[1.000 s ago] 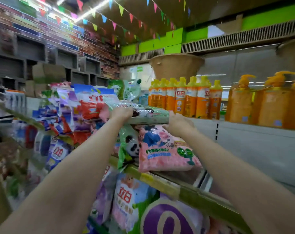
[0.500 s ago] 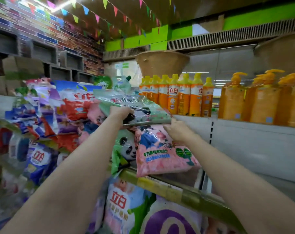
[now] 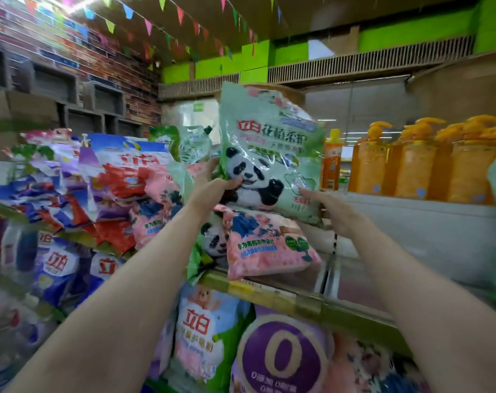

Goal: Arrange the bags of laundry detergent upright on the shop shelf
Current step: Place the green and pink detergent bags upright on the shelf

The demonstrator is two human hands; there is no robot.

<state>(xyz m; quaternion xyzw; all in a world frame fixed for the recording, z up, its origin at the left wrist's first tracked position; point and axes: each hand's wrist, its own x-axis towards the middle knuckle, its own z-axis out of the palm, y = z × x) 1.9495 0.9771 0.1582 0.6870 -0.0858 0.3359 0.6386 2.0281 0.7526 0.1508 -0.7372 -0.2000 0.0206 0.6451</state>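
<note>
Green panda bag held up above the shelf

The left hand [image 3: 212, 184] grips the glossy pale-green plastic detergent bag with a panda print [image 3: 269, 154] at its lower left edge, upright over a lying pink plastic bag [image 3: 266, 245] near the yellow-edged metal shelf [image 3: 298, 300]. The right hand [image 3: 333, 212] supports its lower right corner, fingers mostly hidden. It looks soft, slippery and bottom-heavy; gripping low at both sides seems best.

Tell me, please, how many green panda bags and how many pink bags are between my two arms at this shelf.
Green panda bags: 2, one held up, one lying beneath.
Pink bags: 1.
Total: 3.
</note>
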